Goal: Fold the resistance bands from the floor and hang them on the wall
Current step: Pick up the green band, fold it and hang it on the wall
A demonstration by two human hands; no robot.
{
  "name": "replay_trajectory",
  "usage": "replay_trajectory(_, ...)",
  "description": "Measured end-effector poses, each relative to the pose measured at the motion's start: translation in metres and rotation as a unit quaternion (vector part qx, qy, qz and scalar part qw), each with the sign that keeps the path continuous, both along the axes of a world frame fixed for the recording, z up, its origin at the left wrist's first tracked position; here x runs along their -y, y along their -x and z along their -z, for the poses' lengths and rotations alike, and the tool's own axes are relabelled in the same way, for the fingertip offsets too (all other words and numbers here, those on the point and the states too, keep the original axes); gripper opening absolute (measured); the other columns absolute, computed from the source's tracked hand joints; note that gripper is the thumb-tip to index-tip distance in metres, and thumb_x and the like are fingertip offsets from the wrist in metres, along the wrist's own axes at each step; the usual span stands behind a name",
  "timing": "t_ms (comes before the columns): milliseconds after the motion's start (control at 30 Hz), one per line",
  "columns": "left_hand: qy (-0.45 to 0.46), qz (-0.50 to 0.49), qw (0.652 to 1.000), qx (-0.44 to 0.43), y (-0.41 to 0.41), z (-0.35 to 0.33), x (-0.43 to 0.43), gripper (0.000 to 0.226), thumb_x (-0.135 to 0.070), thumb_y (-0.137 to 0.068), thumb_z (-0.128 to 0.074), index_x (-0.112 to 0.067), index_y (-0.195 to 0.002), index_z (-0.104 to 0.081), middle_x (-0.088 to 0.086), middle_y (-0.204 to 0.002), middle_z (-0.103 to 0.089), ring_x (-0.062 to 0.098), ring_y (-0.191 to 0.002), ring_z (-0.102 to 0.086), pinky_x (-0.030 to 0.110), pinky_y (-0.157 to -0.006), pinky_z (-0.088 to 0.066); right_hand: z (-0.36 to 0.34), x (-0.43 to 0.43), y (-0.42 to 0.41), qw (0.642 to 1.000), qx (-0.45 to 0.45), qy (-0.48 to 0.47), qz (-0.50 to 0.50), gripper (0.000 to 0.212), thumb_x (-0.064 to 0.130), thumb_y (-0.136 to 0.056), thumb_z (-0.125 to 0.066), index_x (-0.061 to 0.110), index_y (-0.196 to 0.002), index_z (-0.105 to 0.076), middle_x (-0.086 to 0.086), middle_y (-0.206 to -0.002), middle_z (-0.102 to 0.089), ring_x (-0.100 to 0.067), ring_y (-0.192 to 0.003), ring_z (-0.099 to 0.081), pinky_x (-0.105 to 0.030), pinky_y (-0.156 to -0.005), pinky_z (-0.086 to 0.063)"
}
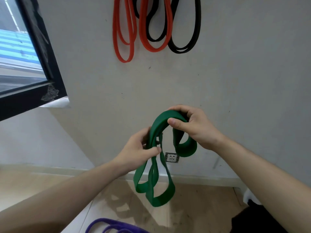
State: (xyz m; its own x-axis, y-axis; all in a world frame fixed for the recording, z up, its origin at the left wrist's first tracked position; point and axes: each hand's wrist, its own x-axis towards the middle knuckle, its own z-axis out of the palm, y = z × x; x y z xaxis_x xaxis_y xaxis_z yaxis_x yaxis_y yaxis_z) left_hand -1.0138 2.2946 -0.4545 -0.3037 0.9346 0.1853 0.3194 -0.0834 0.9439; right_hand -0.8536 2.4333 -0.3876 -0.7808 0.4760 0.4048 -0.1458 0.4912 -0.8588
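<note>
A green band (155,192) is held in mid-air before the wall (235,78) by both hands. The right hand (195,126) is closed over the top of the band's arch: the thumb is pressed on the near face and the fingers (178,109) are curled over the far edge, so that the band is pinched between them. The left hand (138,153) is closed on the gathered strands lower and to the left, with the thumb laid across them and the other fingers wrapped behind. Between the two grips the band is bent into an arch. Below the left fingers, long loops are left hanging free above the floor (193,207); below the right fingers, a shorter loop is curled just beside the wrist. A socket (171,158) is seen on the wall behind the loops, between the two hands. Well above the fingers, red bands (123,39) and black bands (188,42) are hung on the wall, their upper ends cut off by the frame. A purple band (107,227) is laid on the floor below the left forearm. A window (20,52) is set in the wall, far to the left of the fingers.
</note>
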Motion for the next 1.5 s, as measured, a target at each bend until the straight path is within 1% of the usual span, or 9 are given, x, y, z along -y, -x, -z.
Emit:
replay_trajectory(100, 0.019, 0.028, 0.999, 0.005, -0.005, -0.007, 0.002, 0.049, -0.003, -0.087, -0.074, -0.026, -0.129, -0.059, -0.005, -0.118, -0.073, 0.006, -0.111, -0.069, 0.026, -0.094, -0.056, -0.003, 0.006, 0.0, 1.0, -0.008, -0.001, -0.019, 0.019, 0.005, -0.088, -0.071, 0.014, -0.105, -0.069, 0.008, -0.088, -0.073, -0.007, -0.084, -0.07, -0.017, -0.077, -0.052)
replay_trajectory(467, -0.01, -0.02, 1.0, 0.017, 0.019, -0.018, 0.016, 0.051, -0.028, -0.061, -0.09, -0.018, -0.104, -0.065, 0.017, -0.1, -0.071, 0.035, -0.097, -0.073, 0.055, -0.091, -0.058, -0.001, -0.014, -0.014, 0.998, 0.034, -0.049, 0.028, 0.021, 0.013, -0.09, -0.072, 0.01, -0.111, -0.071, 0.0, -0.096, -0.073, -0.005, -0.086, -0.067, -0.015, -0.077, -0.05)
replay_trajectory(700, -0.01, -0.033, 0.996, -0.079, 0.02, -0.028, 0.017, 0.042, -0.017, -0.073, -0.091, -0.025, -0.109, -0.07, 0.004, -0.091, -0.076, 0.026, -0.086, -0.072, 0.046, -0.084, -0.06, 0.015, -0.038, -0.024, 0.959, 0.275, -0.061, -0.039, 0.022, 0.022, -0.087, -0.078, 0.02, -0.107, -0.072, 0.002, -0.094, -0.074, -0.012, -0.088, -0.07, -0.026, -0.082, -0.052)
replay_trajectory(800, -0.012, -0.006, 0.994, -0.112, 0.013, -0.03, 0.013, 0.042, -0.013, -0.072, -0.091, -0.021, -0.109, -0.071, 0.001, -0.094, -0.077, 0.019, -0.087, -0.074, 0.044, -0.085, -0.06, 0.023, -0.027, -0.015, 0.925, 0.358, -0.094, -0.086, 0.041, 0.03, -0.079, -0.084, 0.025, -0.116, -0.067, 0.006, -0.108, -0.072, -0.012, -0.105, -0.067, -0.035, -0.099, -0.05)
replay_trajectory(933, -0.016, 0.01, 0.992, -0.122, 0.006, -0.033, 0.009, 0.043, -0.01, -0.071, -0.091, -0.017, -0.109, -0.073, 0.001, -0.096, -0.078, 0.017, -0.09, -0.075, 0.043, -0.086, -0.061, 0.017, -0.002, 0.003, 0.954, 0.264, -0.102, -0.1, 0.073, 0.027, -0.073, -0.089, 0.026, -0.136, -0.054, 0.012, -0.129, -0.063, -0.005, -0.125, -0.055, -0.031, -0.111, -0.041)
replay_trajectory(1033, -0.014, 0.003, 0.996, -0.093, 0.008, -0.035, 0.011, 0.041, -0.012, -0.073, -0.091, -0.018, -0.11, -0.073, 0.001, -0.098, -0.078, 0.019, -0.094, -0.075, 0.042, -0.09, -0.06, 0.017, 0.007, 0.009, 0.968, 0.215, -0.05, -0.12, 0.064, 0.004, -0.076, -0.085, 0.012, -0.132, -0.055, -0.004, -0.124, -0.067, -0.015, -0.119, -0.063, -0.037, -0.107, -0.048)
replay_trajectory(1133, -0.007, 0.005, 0.996, -0.084, 0.012, -0.038, 0.015, 0.042, -0.023, -0.072, -0.091, -0.022, -0.11, -0.072, -0.002, -0.1, -0.077, 0.014, -0.095, -0.074, 0.038, -0.091, -0.06, 0.018, 0.009, 0.011, 0.974, 0.194, -0.037, -0.111, 0.05, 0.01, -0.082, -0.082, 0.011, -0.126, -0.059, -0.01, -0.114, -0.07, -0.024, -0.106, -0.069, -0.045, -0.098, -0.054)
replay_trajectory(1367, 0.034, 0.003, 0.989, -0.142, 0.017, -0.035, 0.016, 0.058, -0.044, -0.057, -0.095, -0.023, -0.103, -0.067, -0.002, -0.097, -0.074, 0.022, -0.091, -0.072, 0.048, -0.085, -0.06, 0.007, 0.007, 0.004, 0.982, 0.166, -0.043, -0.082, 0.029, 0.012, -0.087, -0.077, 0.012, -0.114, -0.069, 0.002, -0.095, -0.074, -0.009, -0.086, -0.069, -0.024, -0.081, -0.052)
replay_trajectory(1500, 0.041, -0.009, 0.979, -0.201, 0.019, -0.041, 0.013, 0.053, -0.047, -0.055, -0.094, -0.03, -0.096, -0.067, -0.015, -0.093, -0.071, 0.015, -0.08, -0.068, 0.04, -0.073, -0.061, -0.001, 0.003, -0.003, 0.979, 0.176, -0.06, -0.079, 0.029, 0.013, -0.087, -0.077, 0.012, -0.115, -0.069, 0.0, -0.093, -0.073, -0.011, -0.084, -0.068, -0.024, -0.078, -0.054)
